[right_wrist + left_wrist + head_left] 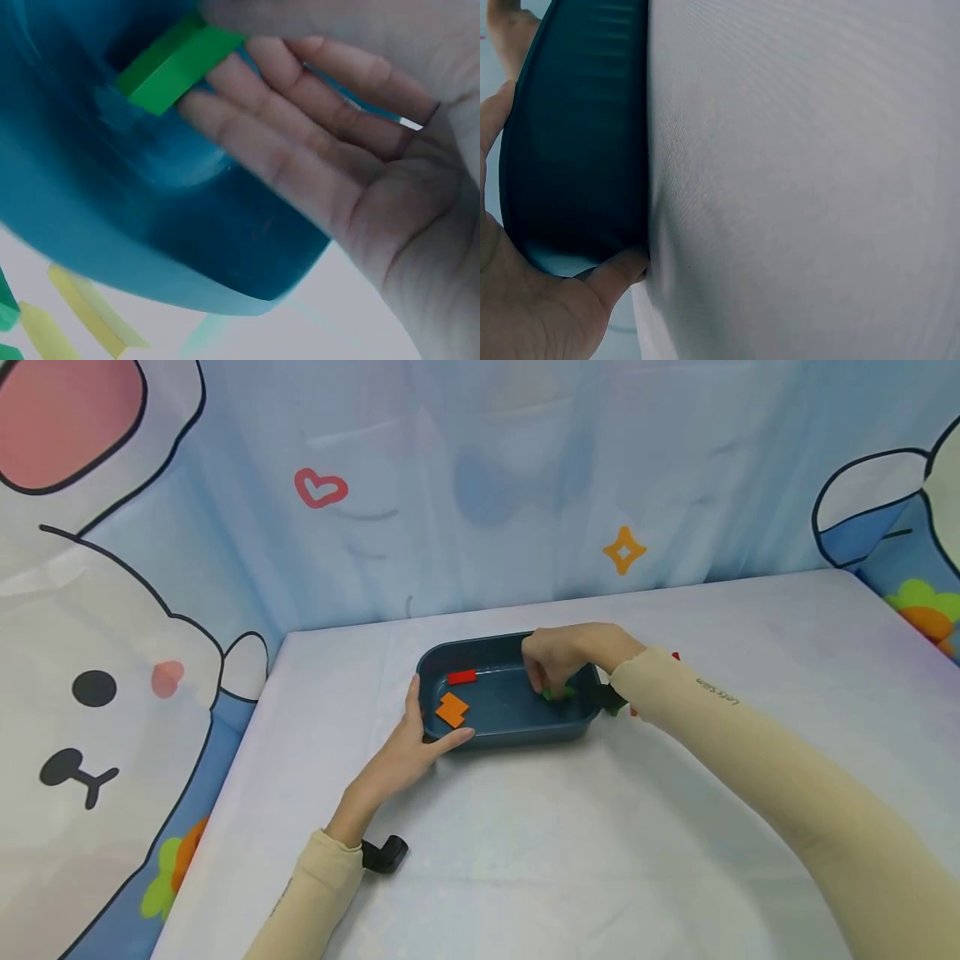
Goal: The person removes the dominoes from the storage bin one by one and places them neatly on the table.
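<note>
Green block (174,67), pinched
My right hand (564,653) grasps it inside the tray (510,703); my left hand (405,747) clasps the tray's end.

Head view: green block (558,694) partly hidden by right hand (572,652); red piece (676,656) mostly behind right sleeve (750,760), shape unclear. Right wrist view: yellow block (46,331) blurred, cut by lower edge.

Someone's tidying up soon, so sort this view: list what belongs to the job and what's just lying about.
In the job:
green piece, pinched by the right hand
blue tray, held by the left hand
red piece and orange shape, in the tray

Lying about:
yellow pieces outside the tray, untouched, though possibly waiting their turn
</note>
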{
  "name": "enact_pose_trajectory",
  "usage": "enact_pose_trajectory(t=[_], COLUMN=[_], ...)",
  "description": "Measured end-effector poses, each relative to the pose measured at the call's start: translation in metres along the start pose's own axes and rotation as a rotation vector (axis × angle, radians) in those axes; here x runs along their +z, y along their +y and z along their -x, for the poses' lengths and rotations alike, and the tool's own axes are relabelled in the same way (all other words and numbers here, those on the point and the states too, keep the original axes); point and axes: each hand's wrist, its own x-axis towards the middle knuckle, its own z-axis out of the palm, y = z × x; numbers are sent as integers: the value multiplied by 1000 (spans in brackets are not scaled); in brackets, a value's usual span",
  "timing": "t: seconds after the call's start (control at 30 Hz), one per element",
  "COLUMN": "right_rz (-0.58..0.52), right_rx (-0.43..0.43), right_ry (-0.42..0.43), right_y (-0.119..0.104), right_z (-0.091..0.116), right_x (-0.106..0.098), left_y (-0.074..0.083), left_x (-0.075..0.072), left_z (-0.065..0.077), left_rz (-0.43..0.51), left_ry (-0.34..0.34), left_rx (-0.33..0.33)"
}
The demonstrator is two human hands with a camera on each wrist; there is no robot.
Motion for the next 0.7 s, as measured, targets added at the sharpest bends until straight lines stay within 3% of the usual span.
enact_pose_trajectory(t=[0.13,0.3,0.5,0.7], right_rz=[-74,-223,-512,-701], right_rx=[-84,-200,-336,-456], right_ry=[48,214,426,604], right_y=[3,5,7,20], right_z=[5,23,65,116], right_x=[2,4,7,16], left_y=[0,1,1,-2], left_x=[0,0,-2,-9], left_z=[-2,-3,2,7], left_rz=[-3,-4,-11,-4], left_ry=[2,-9,-11,-11], left_rx=[13,16,16,15])
